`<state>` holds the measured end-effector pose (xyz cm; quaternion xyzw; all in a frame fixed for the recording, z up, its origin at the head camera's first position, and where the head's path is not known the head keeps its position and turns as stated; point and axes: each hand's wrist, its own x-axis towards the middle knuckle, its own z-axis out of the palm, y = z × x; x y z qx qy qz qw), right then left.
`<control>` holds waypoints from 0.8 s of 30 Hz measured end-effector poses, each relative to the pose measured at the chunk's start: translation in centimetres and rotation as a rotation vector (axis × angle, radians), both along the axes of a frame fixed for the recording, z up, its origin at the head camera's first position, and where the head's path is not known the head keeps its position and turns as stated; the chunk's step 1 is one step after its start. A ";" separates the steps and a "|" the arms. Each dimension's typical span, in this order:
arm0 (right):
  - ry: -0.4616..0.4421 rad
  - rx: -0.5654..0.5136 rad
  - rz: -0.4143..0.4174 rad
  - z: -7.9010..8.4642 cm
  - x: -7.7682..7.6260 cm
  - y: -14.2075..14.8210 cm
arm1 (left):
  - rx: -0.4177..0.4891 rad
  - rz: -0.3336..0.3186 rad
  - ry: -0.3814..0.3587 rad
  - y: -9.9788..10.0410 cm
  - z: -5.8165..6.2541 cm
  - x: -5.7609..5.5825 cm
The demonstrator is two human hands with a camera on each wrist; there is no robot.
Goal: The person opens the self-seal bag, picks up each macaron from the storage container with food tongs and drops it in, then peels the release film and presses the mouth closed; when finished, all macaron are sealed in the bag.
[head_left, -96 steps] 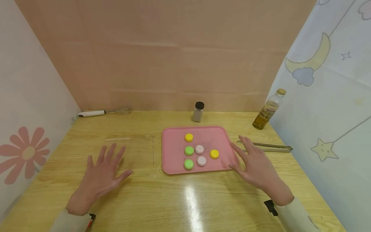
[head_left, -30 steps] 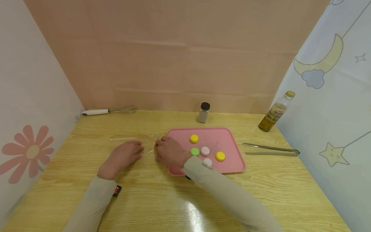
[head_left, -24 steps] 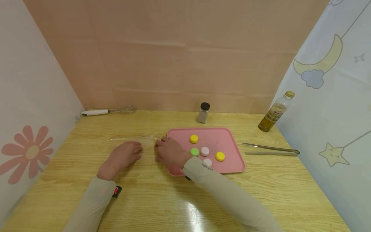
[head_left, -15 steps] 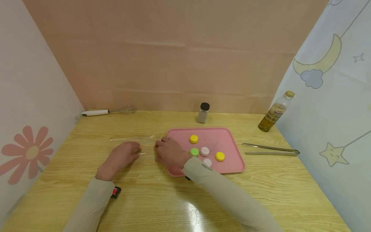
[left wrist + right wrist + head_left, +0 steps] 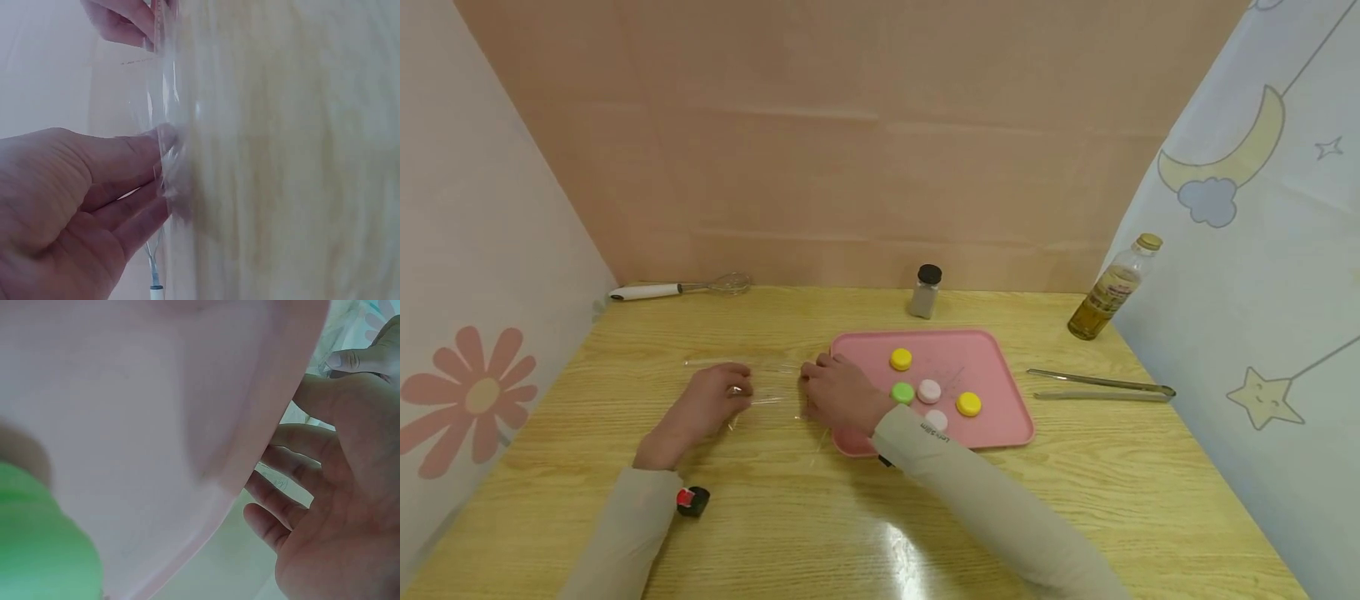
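A clear plastic bag (image 5: pixel 771 392) lies between the hands, hard to make out against the wood. The left hand (image 5: pixel 706 404) pinches its left side between thumb and fingers; in the left wrist view the film (image 5: pixel 172 156) bunches at the fingertips. At the bag's other end is the right hand (image 5: pixel 842 392), just over the left rim of a pink tray (image 5: pixel 1000 367). Its fingers hold the bag's edge; the fingertips are partly hidden behind the tray rim in the right wrist view. On the tray sit yellow (image 5: pixel 901 359), green (image 5: pixel 902 392) and pale pink macarons (image 5: pixel 928 391).
Metal tongs (image 5: pixel 1105 385) lie right of the tray. A leaning-looking oil bottle (image 5: pixel 1105 296) stands at the back right, a black-capped jar (image 5: pixel 927 292) behind the tray. A whisk (image 5: pixel 681 288) lies at the back left. The right sleeve (image 5: pixel 985 492) covers part of the tray.
Both hands have come inward from their spread positions onto the bag. Over the last half second the left hand shifts slightly left, drawing the film with it. The right hand stays put.
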<state>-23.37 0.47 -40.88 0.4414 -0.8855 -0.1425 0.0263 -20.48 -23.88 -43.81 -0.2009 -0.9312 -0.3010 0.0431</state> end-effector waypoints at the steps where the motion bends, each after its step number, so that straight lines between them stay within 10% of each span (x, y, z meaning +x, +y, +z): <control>1: -0.003 0.000 -0.001 0.0 0.0 0.0 | 0.001 0.006 0.008 -0.1 0.0 0.0; 24: -0.013 -0.022 -0.002 -0.2 -0.2 -0.1 | 0.173 0.196 0.045 -0.7 0.9 1.2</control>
